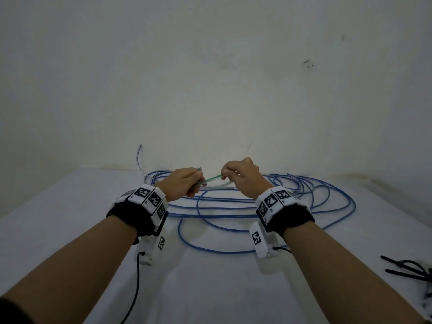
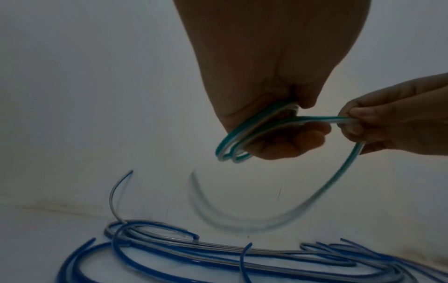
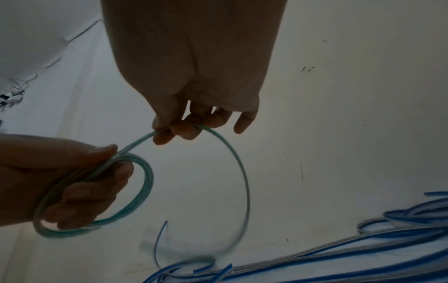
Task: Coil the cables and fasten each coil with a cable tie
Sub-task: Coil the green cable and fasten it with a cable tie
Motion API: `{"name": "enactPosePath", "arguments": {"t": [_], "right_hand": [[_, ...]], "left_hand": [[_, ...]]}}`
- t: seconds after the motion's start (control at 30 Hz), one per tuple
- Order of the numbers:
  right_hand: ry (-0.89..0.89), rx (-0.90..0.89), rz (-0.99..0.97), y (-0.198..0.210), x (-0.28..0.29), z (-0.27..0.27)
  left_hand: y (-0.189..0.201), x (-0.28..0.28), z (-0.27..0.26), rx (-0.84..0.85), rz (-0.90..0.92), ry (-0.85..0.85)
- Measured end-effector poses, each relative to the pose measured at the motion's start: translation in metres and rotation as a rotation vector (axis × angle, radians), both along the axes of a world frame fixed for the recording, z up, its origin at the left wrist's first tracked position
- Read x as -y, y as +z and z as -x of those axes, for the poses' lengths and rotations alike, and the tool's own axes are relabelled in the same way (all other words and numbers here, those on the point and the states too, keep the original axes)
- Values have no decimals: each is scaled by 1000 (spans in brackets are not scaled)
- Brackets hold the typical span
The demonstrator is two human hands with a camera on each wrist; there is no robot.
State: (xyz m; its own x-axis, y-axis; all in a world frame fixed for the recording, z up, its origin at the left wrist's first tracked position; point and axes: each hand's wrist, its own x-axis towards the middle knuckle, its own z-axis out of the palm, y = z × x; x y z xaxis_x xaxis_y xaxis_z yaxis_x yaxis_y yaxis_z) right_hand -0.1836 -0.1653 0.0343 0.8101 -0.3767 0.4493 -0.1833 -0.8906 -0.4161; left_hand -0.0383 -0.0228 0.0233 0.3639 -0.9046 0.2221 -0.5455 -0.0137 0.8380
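Your left hand (image 1: 184,182) grips the green cable (image 1: 211,178) coil at frame centre, your right hand (image 1: 240,175) pinches its strand, blue cables (image 1: 233,206) on the counter (image 1: 210,288).

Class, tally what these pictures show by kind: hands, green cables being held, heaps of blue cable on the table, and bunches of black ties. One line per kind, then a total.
Hands: 2 (left hand, right hand)
Green cable: 1, held by both hands
Heap of blue cable: 1
Bunch of black ties: 1
Total: 5

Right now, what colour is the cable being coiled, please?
Green and clear cable; left wrist view shows it best.
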Motion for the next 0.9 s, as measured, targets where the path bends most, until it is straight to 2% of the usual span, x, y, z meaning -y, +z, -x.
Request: {"name": "enactPosePath", "arguments": {"t": [0.07, 0.17, 0.3, 0.4, 0.47, 0.63, 0.73, 0.8, 0.9], "right_hand": [[0, 42, -15, 4, -3, -1], [89, 124, -107, 5, -7, -4], [152, 198, -72, 5, -14, -6], [144, 259, -206, 6, -15, -9], [140, 293, -291, 4, -15, -6], [107, 286, -342, 2, -12, -2], [109, 254, -297, -1, -8, 1], [59, 293, -218, -6, -3, 4], [-80, 329, 17, -14, 6, 4]], "left_hand": [[3, -1, 6, -62, -5, -37], [7, -2, 14, -105, 12, -84], [12, -1, 15, -249, 63, -137], [14, -2, 16, -337, 58, -164], [17, -4, 17, -398, 67, -146], [19, -5, 12, -471, 149, -36], [18, -6, 5, -624, 182, -47], [22, -8, 0, -712, 225, -88], [25, -11, -2, -701, 215, -124]]}}
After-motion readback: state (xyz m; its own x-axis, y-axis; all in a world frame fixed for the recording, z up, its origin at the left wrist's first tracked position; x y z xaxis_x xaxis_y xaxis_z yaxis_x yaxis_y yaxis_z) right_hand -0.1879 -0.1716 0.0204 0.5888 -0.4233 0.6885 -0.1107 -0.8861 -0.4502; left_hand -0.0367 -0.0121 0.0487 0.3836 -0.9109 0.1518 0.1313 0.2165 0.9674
